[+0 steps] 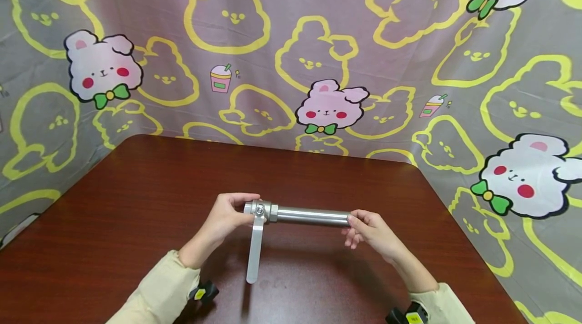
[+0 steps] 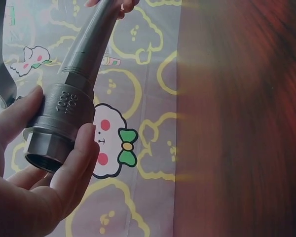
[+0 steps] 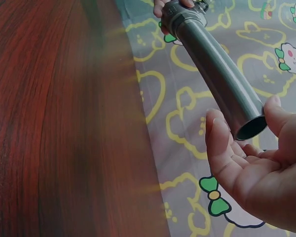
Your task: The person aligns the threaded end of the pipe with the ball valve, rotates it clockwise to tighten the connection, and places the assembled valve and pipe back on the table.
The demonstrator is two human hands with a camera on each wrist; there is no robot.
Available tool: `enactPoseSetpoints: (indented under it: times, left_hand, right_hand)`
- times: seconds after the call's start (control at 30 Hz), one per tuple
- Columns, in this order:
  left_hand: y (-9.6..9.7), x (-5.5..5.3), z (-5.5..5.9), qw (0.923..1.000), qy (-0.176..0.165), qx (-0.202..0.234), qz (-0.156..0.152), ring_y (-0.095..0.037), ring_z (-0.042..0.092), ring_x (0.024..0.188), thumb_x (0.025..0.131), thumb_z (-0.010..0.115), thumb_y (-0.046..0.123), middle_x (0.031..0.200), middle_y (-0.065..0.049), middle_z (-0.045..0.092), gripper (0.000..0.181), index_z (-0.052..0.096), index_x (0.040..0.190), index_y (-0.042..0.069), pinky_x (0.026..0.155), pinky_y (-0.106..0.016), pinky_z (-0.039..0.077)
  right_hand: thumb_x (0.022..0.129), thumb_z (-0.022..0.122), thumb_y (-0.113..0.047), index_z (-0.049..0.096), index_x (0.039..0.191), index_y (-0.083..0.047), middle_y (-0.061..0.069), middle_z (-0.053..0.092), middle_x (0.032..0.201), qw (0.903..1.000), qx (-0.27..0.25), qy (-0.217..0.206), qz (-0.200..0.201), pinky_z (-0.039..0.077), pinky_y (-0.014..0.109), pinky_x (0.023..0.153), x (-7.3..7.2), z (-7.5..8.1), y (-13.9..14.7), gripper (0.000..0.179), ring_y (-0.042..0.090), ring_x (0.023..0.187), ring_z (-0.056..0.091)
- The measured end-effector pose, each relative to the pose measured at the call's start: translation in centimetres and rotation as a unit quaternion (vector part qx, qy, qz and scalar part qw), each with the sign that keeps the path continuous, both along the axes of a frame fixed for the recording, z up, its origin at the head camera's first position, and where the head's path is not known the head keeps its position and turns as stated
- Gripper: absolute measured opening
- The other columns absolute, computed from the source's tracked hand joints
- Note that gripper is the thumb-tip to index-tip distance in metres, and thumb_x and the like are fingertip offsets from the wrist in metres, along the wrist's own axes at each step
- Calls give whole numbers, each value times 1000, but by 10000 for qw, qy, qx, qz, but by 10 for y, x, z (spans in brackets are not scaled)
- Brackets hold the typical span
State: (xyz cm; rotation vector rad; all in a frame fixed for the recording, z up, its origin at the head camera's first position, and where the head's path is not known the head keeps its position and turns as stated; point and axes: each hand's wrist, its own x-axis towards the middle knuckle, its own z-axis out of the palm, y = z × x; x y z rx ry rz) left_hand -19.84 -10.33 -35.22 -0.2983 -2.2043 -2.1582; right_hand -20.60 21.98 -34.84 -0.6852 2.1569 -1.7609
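A steel ball valve is joined to a straight metal pipe, and both are held roughly level above the table. From the valve, a flat lever handle points toward the person. My left hand grips the valve body between thumb and fingers, around its hexagonal end. At the pipe's far right end, my right hand pinches the rim with the thumb on one side and a finger on the other. The right wrist view shows the pipe's open, hollow end. Raised lettering marks the valve body in the left wrist view.
A dark reddish-brown wooden table lies beneath the hands. Behind and beside it hangs a grey-pink curtain printed with cartoon rabbits and yellow outlines. Black devices with yellow labels, such as the left one, sit at both wrists.
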Motion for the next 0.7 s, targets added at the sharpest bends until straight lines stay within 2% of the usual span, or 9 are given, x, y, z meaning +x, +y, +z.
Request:
enactPoseSetpoints:
  times: [0.17,0.37,0.7]
  left_hand:
    - [1,0,1,9999,34,-118,35,-13,55,71,61,64,-12,94,-21,63,45,57,106,-15,59,-24,50]
    - [-1,-1,-1,9999,4,-148,89,-13,56,70,62,65,-11,94,-21,62,45,57,106,-16,59,-26,52]
    - [0,-1,-1,9999,-120,10,-27,-14,57,70,63,65,-11,95,-22,62,45,55,107,-17,58,-31,53]
  right_hand:
    - [92,47,-8,40,107,22,12,60,77,10000,-16,22,-47,51,25,53,0,-1,1,33,13,60,60]
    - [83,58,1,32,123,12,16,53,82,9996,144,145,183,51,30,54,1,-3,-2,49,18,63,58]
    - [83,57,4,32,117,14,13,52,80,9999,123,24,-92,50,27,51,0,-3,-2,43,15,58,56]
